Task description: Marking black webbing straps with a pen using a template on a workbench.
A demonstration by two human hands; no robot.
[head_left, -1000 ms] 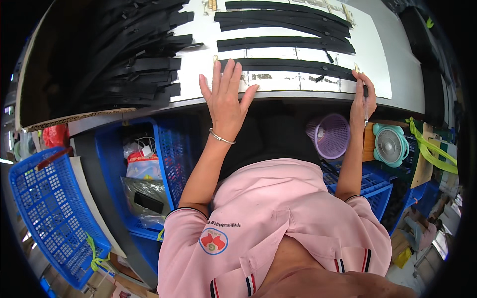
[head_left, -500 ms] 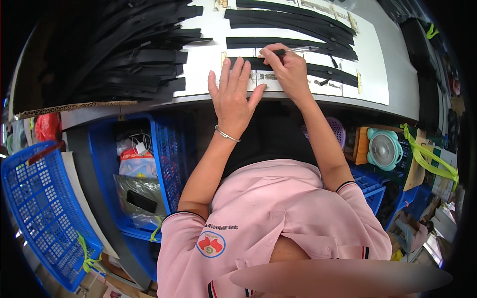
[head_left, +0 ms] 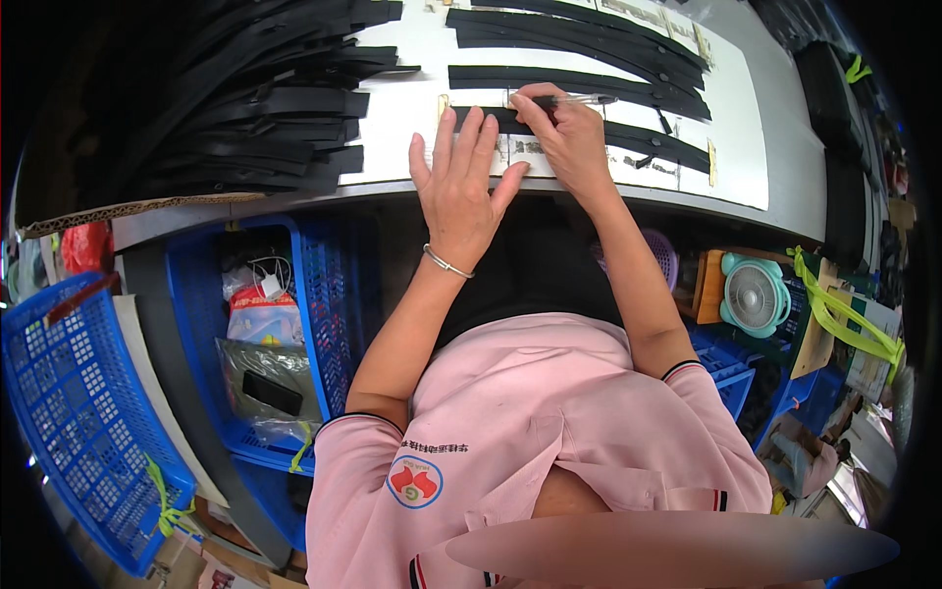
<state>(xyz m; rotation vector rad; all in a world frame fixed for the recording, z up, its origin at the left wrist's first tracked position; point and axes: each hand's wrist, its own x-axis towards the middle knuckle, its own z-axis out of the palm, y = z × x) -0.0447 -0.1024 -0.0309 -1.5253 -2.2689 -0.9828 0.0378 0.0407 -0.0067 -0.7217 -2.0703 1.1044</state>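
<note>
Strip [head_left: 589,133], black and long, lies across the white table [head_left: 756,147] close to its near edge, its left end under both hands. Left hand [head_left: 461,182] rests flat, fingers spread, pressing that end down, palm reaching to the near edge. Right hand [head_left: 564,133] is closed around a pen [head_left: 574,99], tip at the strip's upper side, touching the left fingertips. More strips [head_left: 579,49] lie parallel toward the far edge with white gaps between. A black pile [head_left: 255,108] fills the left end. Bare white table stays open toward the right corner.
</note>
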